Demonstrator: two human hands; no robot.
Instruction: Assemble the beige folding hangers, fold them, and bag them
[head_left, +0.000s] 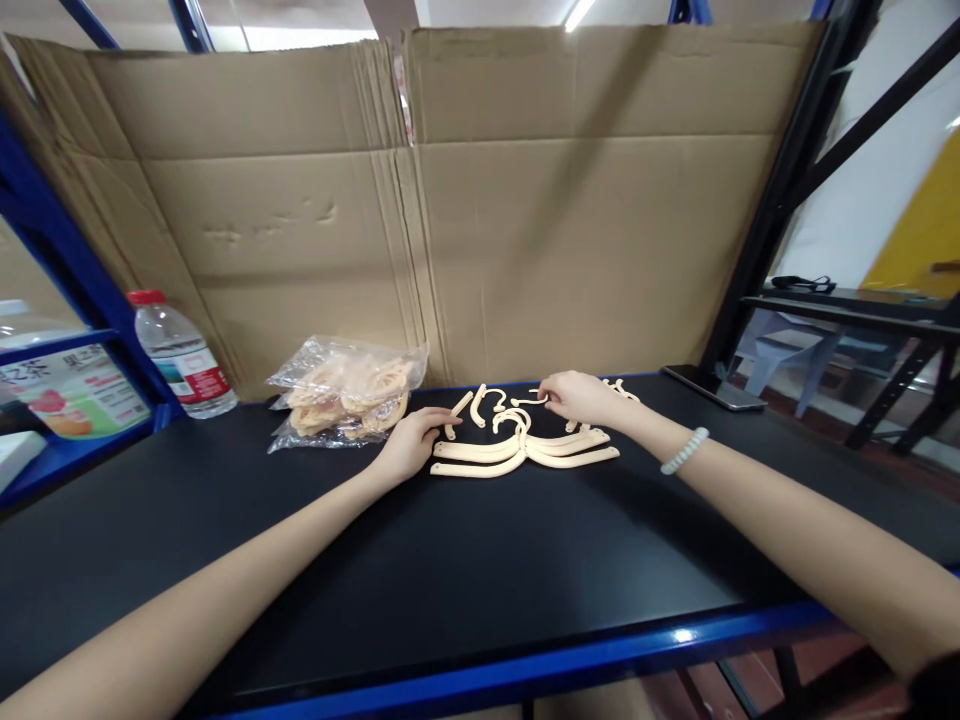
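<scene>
My right hand (574, 398) pinches a thin cream plastic hook (531, 402) just above the black table. My left hand (411, 442) rests on the table, fingers stretched out, their tips by a short cream strip (462, 404); whether they touch it I cannot tell. Between the hands lie several long curved cream hanger arms (480, 468), fanned out to both sides, with curved hook ends (516, 418) bunched in their middle. Behind them is another S-shaped hook (495, 400) beside a short curved piece (478, 406). More cream pieces (621, 390) lie partly hidden behind my right hand.
A clear plastic bag (349, 390) of similar cream parts sits left of my left hand. Farther left stands a water bottle (184, 355) with a red cap. A phone (712, 387) lies at the back right. Upright cardboard (585, 220) borders the black table's (450, 580) rear edge.
</scene>
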